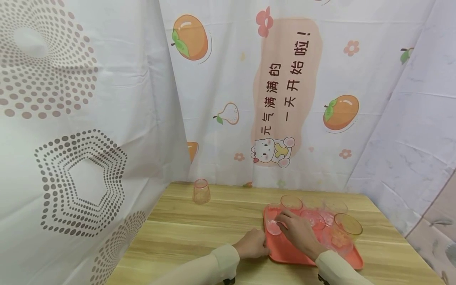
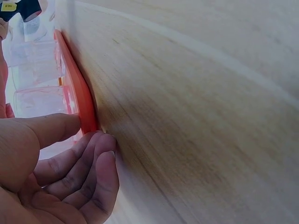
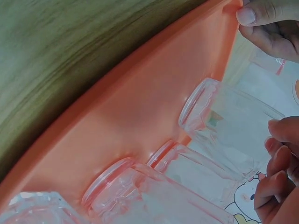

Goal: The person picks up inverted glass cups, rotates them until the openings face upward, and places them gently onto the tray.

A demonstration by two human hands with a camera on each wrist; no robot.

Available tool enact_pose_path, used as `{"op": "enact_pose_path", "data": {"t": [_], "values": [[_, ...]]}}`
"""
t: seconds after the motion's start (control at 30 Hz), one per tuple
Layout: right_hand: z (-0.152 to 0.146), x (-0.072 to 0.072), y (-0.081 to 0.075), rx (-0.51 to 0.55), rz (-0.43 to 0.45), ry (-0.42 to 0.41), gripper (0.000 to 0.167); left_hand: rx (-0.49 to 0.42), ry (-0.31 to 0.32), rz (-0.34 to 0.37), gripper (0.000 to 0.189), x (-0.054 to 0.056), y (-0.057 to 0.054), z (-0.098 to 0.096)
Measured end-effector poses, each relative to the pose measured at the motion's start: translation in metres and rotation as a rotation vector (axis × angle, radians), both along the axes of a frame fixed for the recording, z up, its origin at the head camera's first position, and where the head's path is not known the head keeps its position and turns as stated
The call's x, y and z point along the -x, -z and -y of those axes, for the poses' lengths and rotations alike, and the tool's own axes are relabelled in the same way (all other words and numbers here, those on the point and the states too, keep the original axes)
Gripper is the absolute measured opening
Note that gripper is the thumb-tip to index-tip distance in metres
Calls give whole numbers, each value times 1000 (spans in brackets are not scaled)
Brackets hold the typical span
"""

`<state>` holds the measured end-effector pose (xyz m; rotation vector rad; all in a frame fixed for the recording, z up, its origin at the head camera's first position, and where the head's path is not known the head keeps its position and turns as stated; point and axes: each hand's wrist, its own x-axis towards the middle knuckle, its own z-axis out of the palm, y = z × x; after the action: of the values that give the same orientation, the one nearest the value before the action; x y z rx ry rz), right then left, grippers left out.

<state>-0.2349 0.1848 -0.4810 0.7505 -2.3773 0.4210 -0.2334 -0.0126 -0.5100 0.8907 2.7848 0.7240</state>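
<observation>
My left hand (image 1: 252, 243) pinches the near left rim of an orange-red tray (image 1: 289, 252), thumb above and fingertips below, as the left wrist view shows. On the tray's left end stands a clear cup (image 1: 273, 228). The curled fingers of my right hand (image 1: 298, 231) are at its upper edge and appear to pinch it; its base rests on the tray in the right wrist view. Several see-through cups share the tray, among them a pink cup (image 1: 313, 220) and a yellowish cup (image 1: 348, 225). Some overlap, so their lower parts are partly hidden.
A pinkish clear cup (image 1: 201, 193) stands alone at the far left of the wooden table (image 1: 185, 233). Printed curtains (image 1: 228, 130) hang behind the table and along its left side.
</observation>
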Motion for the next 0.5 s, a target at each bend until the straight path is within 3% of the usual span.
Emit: {"op": "enact_pose_path", "data": {"t": [0.33,0.5], "values": [[0,-1,-1,41,47,28,27,-8,4,-2,45,-1,0,0],[-1,-5,-1,75,-2,7,35,-21,9,10,44,1,2,1]]}}
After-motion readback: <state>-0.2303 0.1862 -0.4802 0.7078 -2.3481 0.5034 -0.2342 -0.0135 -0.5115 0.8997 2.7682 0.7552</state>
